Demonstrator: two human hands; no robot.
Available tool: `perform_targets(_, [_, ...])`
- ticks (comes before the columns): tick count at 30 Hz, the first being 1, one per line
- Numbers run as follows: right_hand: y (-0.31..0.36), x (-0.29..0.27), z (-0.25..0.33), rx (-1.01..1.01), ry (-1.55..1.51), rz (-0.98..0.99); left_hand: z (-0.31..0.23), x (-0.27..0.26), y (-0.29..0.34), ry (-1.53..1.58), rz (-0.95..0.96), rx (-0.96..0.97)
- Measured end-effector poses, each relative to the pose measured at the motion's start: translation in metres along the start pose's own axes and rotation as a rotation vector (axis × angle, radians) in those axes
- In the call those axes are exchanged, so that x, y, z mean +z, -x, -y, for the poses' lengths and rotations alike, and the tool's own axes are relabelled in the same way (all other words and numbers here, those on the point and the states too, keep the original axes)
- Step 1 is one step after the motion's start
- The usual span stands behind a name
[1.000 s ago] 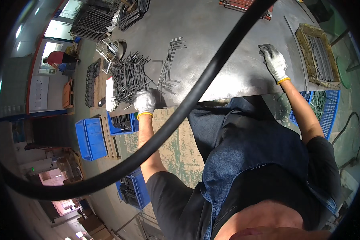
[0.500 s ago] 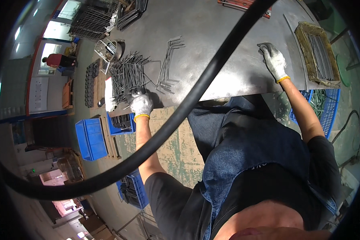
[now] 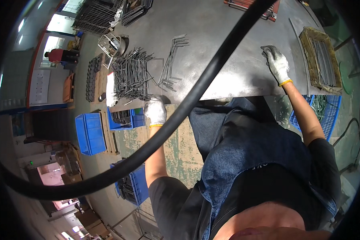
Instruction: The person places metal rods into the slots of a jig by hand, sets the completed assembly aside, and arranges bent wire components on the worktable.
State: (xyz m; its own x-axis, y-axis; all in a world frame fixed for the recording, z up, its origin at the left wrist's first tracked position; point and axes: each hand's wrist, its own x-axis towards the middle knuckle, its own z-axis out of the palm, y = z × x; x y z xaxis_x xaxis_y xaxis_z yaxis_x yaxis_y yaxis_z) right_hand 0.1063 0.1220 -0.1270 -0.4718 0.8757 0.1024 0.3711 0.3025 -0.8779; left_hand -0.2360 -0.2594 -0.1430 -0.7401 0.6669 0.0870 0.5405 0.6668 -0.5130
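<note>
My left hand (image 3: pixel 155 111), in a white knit glove with a yellow cuff, is at the table's near edge, with its fingers curled. It sits by the near end of a heap of bent metal rods (image 3: pixel 132 76); whatever its fingers hold is hidden. A few more bent rods (image 3: pixel 171 64) lie roughly side by side to the right of the heap. My right hand (image 3: pixel 277 65), gloved the same way, rests on the metal tabletop (image 3: pixel 224 80) with its fingers stretched forward and nothing visible in them.
A thick black cable (image 3: pixel 212 72) crosses the view in front. A worn tray of rods (image 3: pixel 304 40) stands at the table's right. Blue crates (image 3: pixel 91 134) sit left, and a blue basket (image 3: pixel 333 116) is below right. Another person (image 3: pixel 60 56) stands far left.
My left hand has drawn back from the rod heap, toward me and to the right, to the table's edge. My right hand has barely moved; the view has shifted slightly.
</note>
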Motion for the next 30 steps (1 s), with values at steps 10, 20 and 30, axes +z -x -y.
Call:
perform_targets(10, [0.000, 0.003, -0.004, 0.002, -0.011, -0.035, -0.047, -0.025, -0.002, 0.163, -0.069, 0.016])
perform_targets(20, [-0.002, 0.003, -0.007, -0.020, -0.022, -0.037, -0.048, -0.040, -0.021, 0.203, -0.113, 0.083])
perform_targets(30, [0.003, 0.000, -0.004, 0.012, -0.019, -0.025, -0.056, -0.106, -0.085, 0.674, -0.328, -0.033])
